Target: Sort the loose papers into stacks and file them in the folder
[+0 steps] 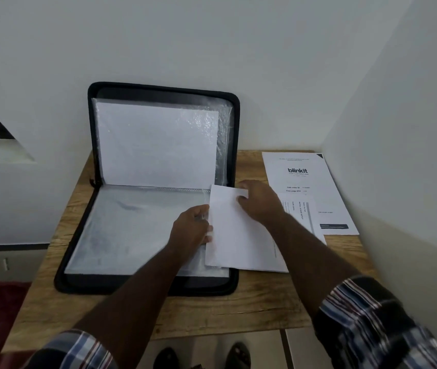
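A wood-grain desk [84,296] carried a black zip-edged display folder [142,286], open, its upper half propped against the white wall at twelve o'clock. Both halves showed glossy, crinkled clear plastic sleeves [132,230] over white sheets. At the lower sleeve's three o'clock edge the left hand [192,230] pinched the plastic, its grip narrow on the sleeve's opening. Just beside it lay a plain white sheet [234,235], tilted, overlapping the folder's edge; the right hand [261,202] held its top corner, thumb under and fingers over. Beneath that sheet lay more printed papers [297,211], their text too blurred to read. At two o'clock rested a white page [299,169] headed "blinkit". Both rolled sleeves were plaid.
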